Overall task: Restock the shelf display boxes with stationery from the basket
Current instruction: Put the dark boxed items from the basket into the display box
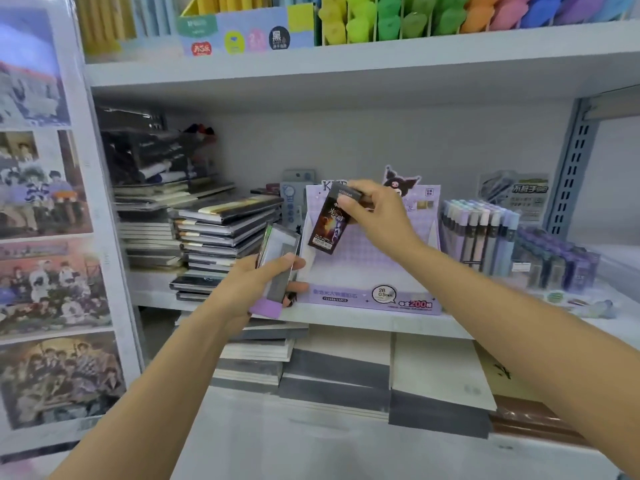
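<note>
Pinched by right hand (pixel 377 216) above purple display box (pixel 374 299): dark packet (pixel 329 230). Gripped in curled left hand (pixel 256 282), left of box: clear packets (pixel 280 258).

The purple display box (pixel 349 293) reads "2B 0.5mm" and, seemingly, "200".

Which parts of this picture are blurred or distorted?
Head view: the dark packet in the right hand is fairly sharp; the posters at the left edge are soft and stretched; shelf edges bow from the wide lens; the light is even.

Bare left forearm (pixel 166 375), bare right forearm (pixel 519 306), slim wrists, bare left hand (pixel 258 280), bare right hand (pixel 379 211)
</note>
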`<state>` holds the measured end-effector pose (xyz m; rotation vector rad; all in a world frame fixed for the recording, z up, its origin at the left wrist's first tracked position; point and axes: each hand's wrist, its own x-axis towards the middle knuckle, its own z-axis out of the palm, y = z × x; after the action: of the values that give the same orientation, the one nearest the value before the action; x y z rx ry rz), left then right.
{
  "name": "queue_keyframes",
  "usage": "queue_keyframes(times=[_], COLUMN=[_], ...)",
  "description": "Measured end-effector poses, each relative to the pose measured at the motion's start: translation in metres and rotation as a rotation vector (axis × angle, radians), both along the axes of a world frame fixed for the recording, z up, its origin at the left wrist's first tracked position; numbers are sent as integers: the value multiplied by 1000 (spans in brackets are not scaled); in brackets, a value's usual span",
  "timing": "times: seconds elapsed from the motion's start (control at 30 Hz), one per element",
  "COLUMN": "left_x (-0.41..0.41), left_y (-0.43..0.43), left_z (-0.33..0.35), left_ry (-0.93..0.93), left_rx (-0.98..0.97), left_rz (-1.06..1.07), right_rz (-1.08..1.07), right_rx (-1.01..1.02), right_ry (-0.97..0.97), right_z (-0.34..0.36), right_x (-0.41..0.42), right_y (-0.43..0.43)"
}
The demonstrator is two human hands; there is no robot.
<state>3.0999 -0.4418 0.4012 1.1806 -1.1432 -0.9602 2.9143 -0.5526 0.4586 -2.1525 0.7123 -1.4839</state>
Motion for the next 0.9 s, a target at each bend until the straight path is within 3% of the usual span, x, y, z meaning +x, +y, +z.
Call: queue_keyframes(times=[0.4, 0.63, 0.9], left_x=[2, 3, 2], left_y=[-7, -8, -9], left_z=[-5, -4, -4], left_ry=[6, -7, 11], left_rx=[-8, 0, -29], left_rz=[10, -5, 23], right_rz=[-119, -30, -76], right_rx=[-135, -39, -31], right_ry=[153, 177, 403], right_z=[-20, -20, -12], right_x=[8, 3, 9], right_y=[-20, -24, -33])
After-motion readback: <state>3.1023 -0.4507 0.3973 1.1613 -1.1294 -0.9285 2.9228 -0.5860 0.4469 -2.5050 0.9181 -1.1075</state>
